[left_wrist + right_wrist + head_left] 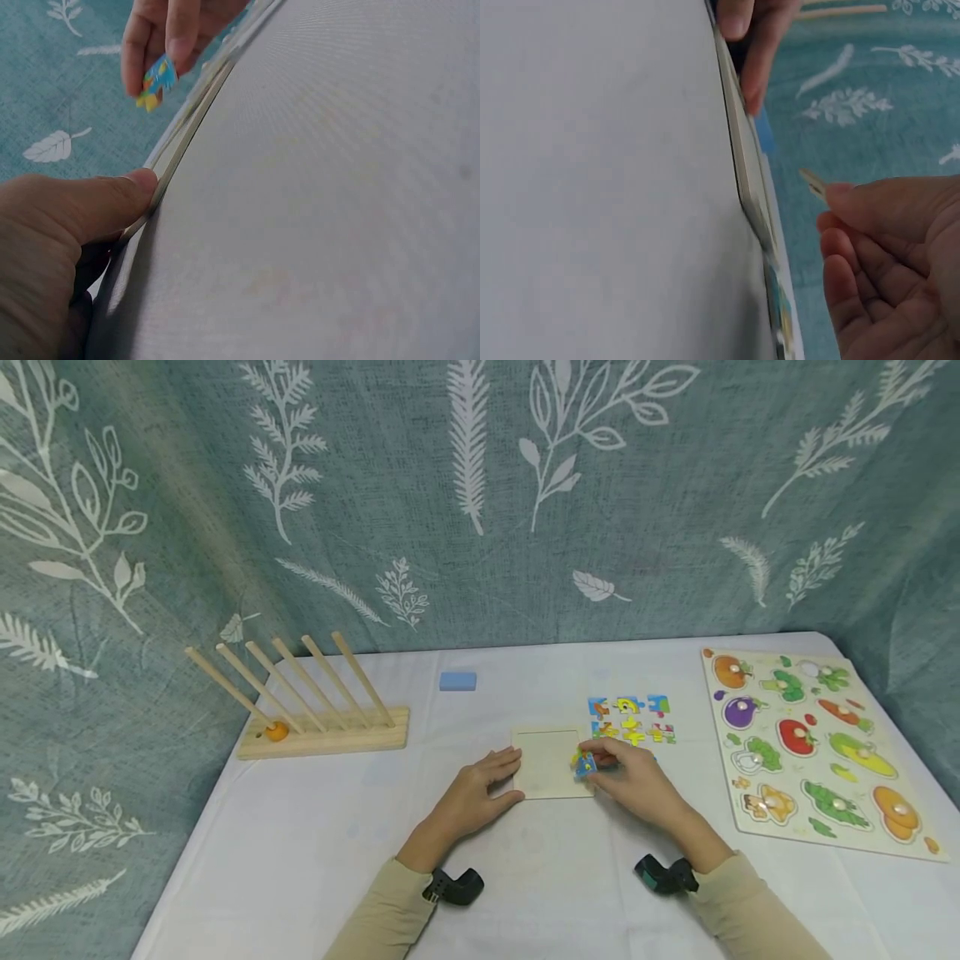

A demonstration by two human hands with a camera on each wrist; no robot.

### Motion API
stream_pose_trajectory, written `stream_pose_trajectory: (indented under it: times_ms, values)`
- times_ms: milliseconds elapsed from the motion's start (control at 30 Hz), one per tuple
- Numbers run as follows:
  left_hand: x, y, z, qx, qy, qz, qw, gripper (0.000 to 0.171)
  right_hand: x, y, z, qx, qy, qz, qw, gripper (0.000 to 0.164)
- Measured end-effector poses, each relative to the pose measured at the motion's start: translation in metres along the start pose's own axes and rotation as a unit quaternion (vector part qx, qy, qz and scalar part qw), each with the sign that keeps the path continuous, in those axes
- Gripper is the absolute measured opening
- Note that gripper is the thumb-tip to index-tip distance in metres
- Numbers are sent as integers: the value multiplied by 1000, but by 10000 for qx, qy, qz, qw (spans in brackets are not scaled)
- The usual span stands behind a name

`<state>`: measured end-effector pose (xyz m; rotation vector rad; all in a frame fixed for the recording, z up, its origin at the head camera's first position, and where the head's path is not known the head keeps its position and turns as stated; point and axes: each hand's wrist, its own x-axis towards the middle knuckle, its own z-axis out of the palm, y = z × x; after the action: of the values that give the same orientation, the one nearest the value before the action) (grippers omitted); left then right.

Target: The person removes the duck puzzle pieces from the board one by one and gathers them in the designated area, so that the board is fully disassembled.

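Note:
A pale wooden puzzle tray (547,768) lies flat on the table with a bare inside. My left hand (468,795) rests at its left side, fingers fairly straight on the edge and thumb at the near left corner. Above the tray's right side, my right hand (637,778) pinches a blue and yellow puzzle piece (160,79) between thumb and fingers. In the right wrist view that piece (813,183) appears edge-on, raised off the tray. Several colourful puzzle pieces (627,704) lie in rows behind the right hand, which partly hides the nearest ones.
At the left stands a wooden base (322,743) with several slanting pegs and an orange bead (277,731). A blue block (457,682) sits at the back. To the right lies a vegetable knob puzzle board (817,752). A patterned curtain (510,568) hangs behind the white table.

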<state>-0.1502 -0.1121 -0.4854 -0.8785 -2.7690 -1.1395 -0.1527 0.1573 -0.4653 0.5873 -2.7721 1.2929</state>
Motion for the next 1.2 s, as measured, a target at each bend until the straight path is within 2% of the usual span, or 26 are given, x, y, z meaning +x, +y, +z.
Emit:
stream_pose_trajectory:
  times_ms: [167, 367, 533, 667, 867, 1200]
  values:
    - [0, 0, -1, 3, 24, 27, 10000, 51, -8, 16, -21, -156, 288, 185, 9993, 38]
    - [-1, 0, -1, -26, 7, 19, 10000, 51, -23, 36, -50, -200, 468, 758, 9958, 39]
    - [-2, 0, 1, -29, -21, -53, 10000, 51, -30, 43, -67, -185, 241, 1223, 9920, 42]
    - [-3, 1, 1, -61, -14, -51, 10000, 51, -32, 46, -73, -202, -40, 1538, 9879, 43]
    - [-2, 1, 2, -82, -46, -34, 9999, 51, -34, 48, -73, -201, -134, 1585, 9871, 41]
    - [-1, 0, 0, -26, -29, -36, 10000, 51, -33, 49, -73, -664, -112, 1312, 9891, 35]
